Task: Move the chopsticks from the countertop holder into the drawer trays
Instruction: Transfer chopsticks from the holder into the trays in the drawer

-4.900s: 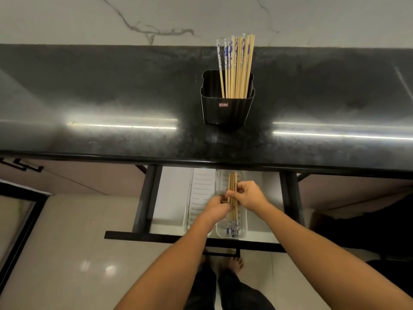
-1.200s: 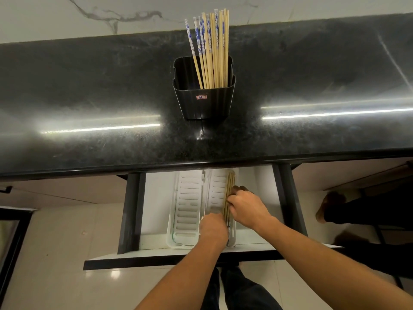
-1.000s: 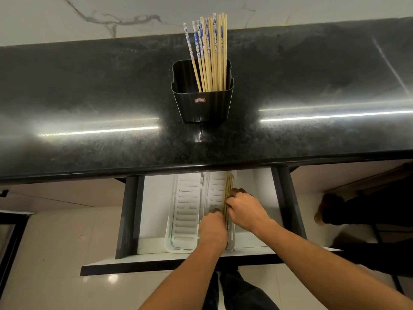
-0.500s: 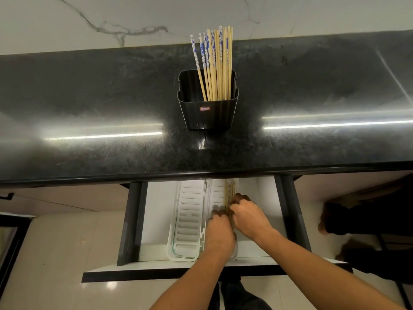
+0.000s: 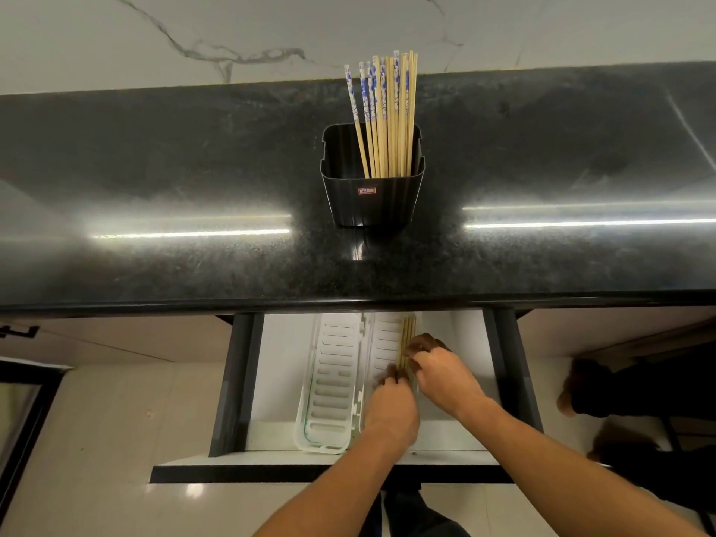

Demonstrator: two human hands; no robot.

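Observation:
A black holder (image 5: pixel 372 203) stands on the dark countertop with several bamboo chopsticks (image 5: pixel 387 118) upright in it, some with blue-and-white tops. Below, the open drawer (image 5: pixel 286 381) holds two white slotted trays side by side: the left tray (image 5: pixel 333 381) and the right tray (image 5: pixel 383 343). A small bundle of chopsticks (image 5: pixel 407 335) lies along the right tray's right side. My left hand (image 5: pixel 391 408) and my right hand (image 5: pixel 441 374) are both down on that bundle, fingers curled at it. The bundle's near end is hidden under my hands.
The black countertop (image 5: pixel 155 226) overhangs the back of the drawer. The drawer's dark front (image 5: pixel 271 474) juts toward me. A person's feet (image 5: pixel 573 389) and dark trousers stand at the right on the tiled floor (image 5: pixel 97 439).
The chopstick bundle has been shifted from the middle of the right tray to its right side. Both hands stay on it; the view has tilted slightly.

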